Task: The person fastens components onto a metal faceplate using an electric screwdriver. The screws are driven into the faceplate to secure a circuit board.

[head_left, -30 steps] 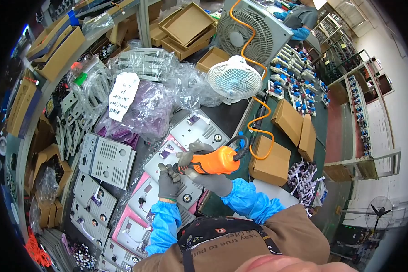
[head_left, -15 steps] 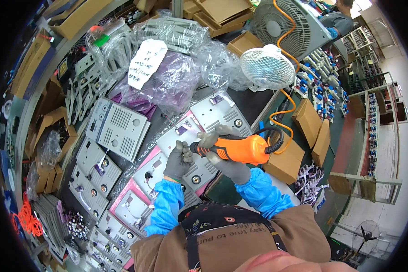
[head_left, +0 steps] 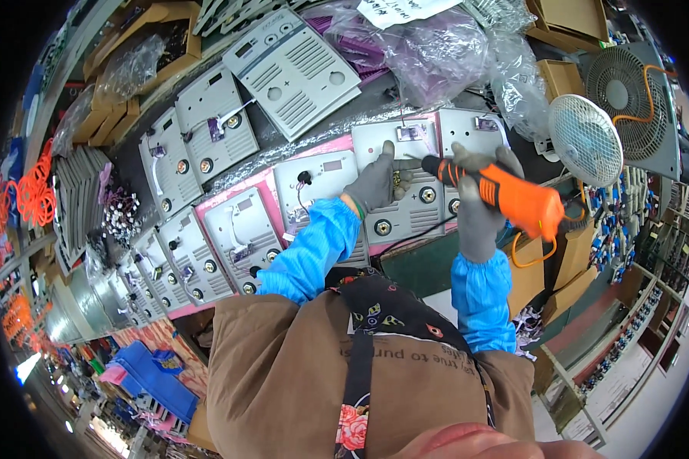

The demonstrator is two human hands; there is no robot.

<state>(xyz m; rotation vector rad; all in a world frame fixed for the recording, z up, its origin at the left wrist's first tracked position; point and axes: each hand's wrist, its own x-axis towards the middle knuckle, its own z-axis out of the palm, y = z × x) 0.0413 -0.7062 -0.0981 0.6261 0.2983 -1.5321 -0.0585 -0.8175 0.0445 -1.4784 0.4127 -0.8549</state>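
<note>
My right hand (head_left: 478, 203), in a grey glove, is wrapped round an orange electric screwdriver (head_left: 517, 203). The tool lies nearly level, its dark tip pointing left toward my left hand (head_left: 379, 183). That gloved hand rests over a light grey slotted panel (head_left: 417, 218), its thumb raised and its other fingers curled. Something small and yellowish shows at those fingers, too small to name. The panel bears a small purple circuit board (head_left: 409, 133) at its far edge and round metal fittings. Another grey panel (head_left: 467, 130) lies to its right, partly behind the screwdriver and my right hand.
Several similar panels (head_left: 241, 229) run leftward along a pink strip. Stacked panels (head_left: 291, 80) and purple plastic wrapping (head_left: 436, 61) lie beyond. A white round fan (head_left: 587, 140) stands at the right, beside a larger grey fan (head_left: 628, 99). An orange cord (head_left: 532, 260) hangs by the screwdriver.
The view has turned, so the bench appears shifted to the right. The screwdriver's tip, earlier at my left fingers, now stands a little apart from them. Both hands are over the panels.
</note>
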